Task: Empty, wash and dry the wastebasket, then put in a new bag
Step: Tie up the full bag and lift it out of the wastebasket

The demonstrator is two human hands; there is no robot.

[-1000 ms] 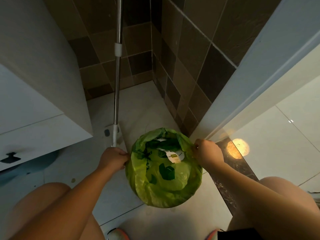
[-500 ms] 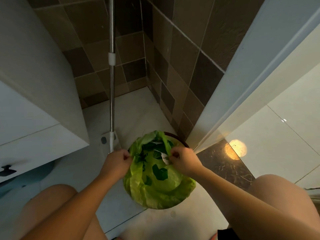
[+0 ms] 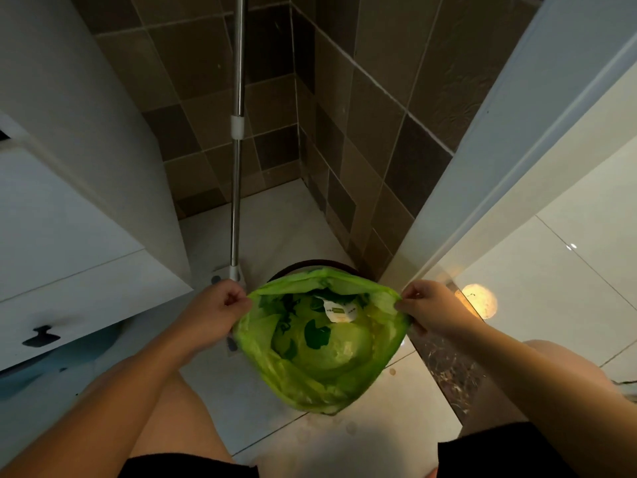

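A green plastic bag [image 3: 320, 384] hangs open between my hands above the floor, with dark scraps and a white paper label inside it. My left hand [image 3: 220, 307] pinches the bag's left edge. My right hand [image 3: 425, 305] pinches its right edge. Behind the bag only the dark rim of the wastebasket [image 3: 310, 263] shows; the rest of it is hidden by the bag.
A mop with a metal pole [image 3: 236, 188] stands in the tiled corner just left of the basket. A white cabinet [image 3: 69, 215] with a black knob is on the left. A white door frame [image 3: 482, 174] and dark stone threshold [image 3: 444, 367] lie on the right.
My hands had come together over the bag's mouth; now they have moved apart and stretch it wide open. The bag sits higher, baring the basket's rim behind it.
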